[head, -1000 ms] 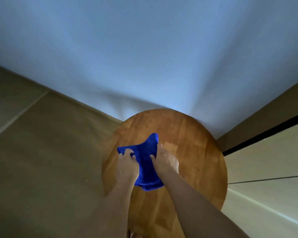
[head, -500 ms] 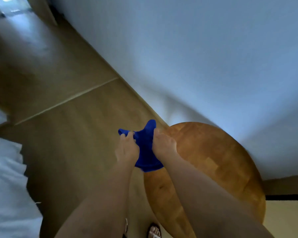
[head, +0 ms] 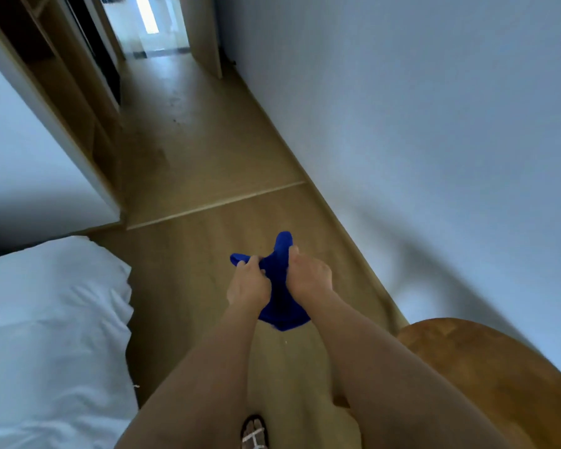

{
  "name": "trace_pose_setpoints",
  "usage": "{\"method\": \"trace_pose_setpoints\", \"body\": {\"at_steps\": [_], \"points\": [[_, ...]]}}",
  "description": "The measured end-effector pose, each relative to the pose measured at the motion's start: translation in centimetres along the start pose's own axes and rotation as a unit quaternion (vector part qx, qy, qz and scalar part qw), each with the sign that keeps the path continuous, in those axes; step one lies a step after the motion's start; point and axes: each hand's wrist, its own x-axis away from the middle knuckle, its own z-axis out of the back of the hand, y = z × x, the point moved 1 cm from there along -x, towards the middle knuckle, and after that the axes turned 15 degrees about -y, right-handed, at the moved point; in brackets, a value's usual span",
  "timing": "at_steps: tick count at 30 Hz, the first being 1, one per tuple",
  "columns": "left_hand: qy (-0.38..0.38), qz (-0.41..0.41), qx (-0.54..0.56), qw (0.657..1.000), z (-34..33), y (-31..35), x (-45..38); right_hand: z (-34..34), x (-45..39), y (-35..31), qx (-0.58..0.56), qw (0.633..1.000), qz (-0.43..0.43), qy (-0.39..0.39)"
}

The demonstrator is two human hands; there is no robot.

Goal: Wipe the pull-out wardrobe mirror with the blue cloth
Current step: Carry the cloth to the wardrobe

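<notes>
1. The blue cloth [head: 280, 286] was up off any surface, held in the air over the wooden floor [head: 208, 150], between the bed [head: 49, 319] on the left and the round wooden table [head: 486, 367] at lower right, touching neither.

2. Both hands were on it. The left hand [head: 248, 286] had its fingers curled round the cloth's left corner, pinching a fold. The right hand [head: 308, 280] gripped the right side, fingers wrapped into the fabric, the thumb edge up against a raised corner.

3. Progress, as I judged it: the pick-up was done, and that was all. No mirror showed anywhere in the head view, so no wiping could be claimed.

4. What was left looked like nearly everything: reach the wardrobe [head: 62, 102], which stood open-fronted along the left, well apart from the hands; find and pull out the mirror; then wipe it.

5. Orientation of the cloth: it hung bunched and draped, its long axis running roughly away from the person. One corner stuck up and forward beyond the right hand; the bulk sagged down toward the person between the wrists.

6. A second, shorter corner poked out leftward past the left hand's fingers, so the top edge was spread between the two grips.

7. A sandalled foot [head: 255, 432] showed at the bottom edge.
</notes>
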Motion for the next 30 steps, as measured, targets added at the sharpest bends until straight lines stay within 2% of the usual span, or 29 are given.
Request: {"method": "trace_pose_setpoints", "body": {"at_steps": [2, 4, 5, 8, 10, 12, 15, 16, 19, 20, 21, 22, 24, 26, 28, 30], "points": [[-0.02, -0.008, 0.042, 0.999, 2.5, -0.7, -2.1, 1.0, -2.2, -2.9, -0.085, 0.996, 0.003, -0.006], [-0.039, -0.008, 0.141, 0.989, 4.5, -1.1, -4.0, 2.2, -4.1, -5.4, -0.201, 0.979, 0.006, -0.039], [-0.041, -0.003, 0.203, 0.978, 5.4, -1.4, -4.9, 2.7, -5.1, -6.6, -0.277, 0.958, 0.015, -0.067], [-0.02, 0.027, 0.321, 0.946, 7.9, -2.3, -7.2, 4.3, -7.6, -9.3, -0.497, 0.852, 0.013, -0.166], [0.004, 0.056, 0.367, 0.929, 9.4, -3.0, -8.9, 5.3, -9.0, -10.3, -0.522, 0.829, 0.01, -0.199], [0.028, 0.082, 0.416, 0.905, 11.0, -3.8, -11.0, 6.1, -11.1, -11.4, -0.514, 0.828, 0.035, -0.22], [0.051, 0.098, 0.464, 0.879, 12.9, -4.1, -14.2, 6.6, -15.3, -13.2, -0.507, 0.835, 0.04, -0.211], [0.054, 0.101, 0.48, 0.87, 13.4, -3.9, -15.4, 6.8, -17.0, -13.7, -0.492, 0.847, 0.031, -0.199], [0.056, 0.114, 0.54, 0.832, 15.0, -2.5, -19.1, 8.5, -21.7, -13.8, -0.363, 0.916, -0.027, -0.169], [0.054, 0.118, 0.555, 0.821, 15.7, -1.8, -20.6, 9.6, -23.2, -13.7, -0.368, 0.91, -0.042, -0.188], [0.05, 0.12, 0.567, 0.814, 16.4, -1.0, -22.1, 10.7, -24.6, -13.5, -0.397, 0.887, -0.058, -0.227], [0.047, 0.121, 0.57, 0.812, 17.2, 0.0, -23.7, 12.0, -26.1, -13.3, -0.413, 0.868, -0.074, -0.264], [0.036, 0.129, 0.551, 0.824, 18.8, 1.9, -26.8, 14.6, -29.1, -12.7, -0.396, 0.865, -0.084, -0.296], [0.023, 0.145, 0.528, 0.837, 20.4, 3.9, -30.3, 17.3, -32.9, -12.3, -0.407, 0.875, -0.081, -0.251], [0.008, 0.157, 0.51, 0.846, 21.7, 5.5, -33.8, 19.9, -36.7, -12.2, -0.446, 0.867, -0.077, -0.206], [-0.008, 0.155, 0.453, 0.878, 23.0, 6.4, -36.1, 21.8, -40.1, -12.4, -0.447, 0.876, -0.052, -0.171]]}}
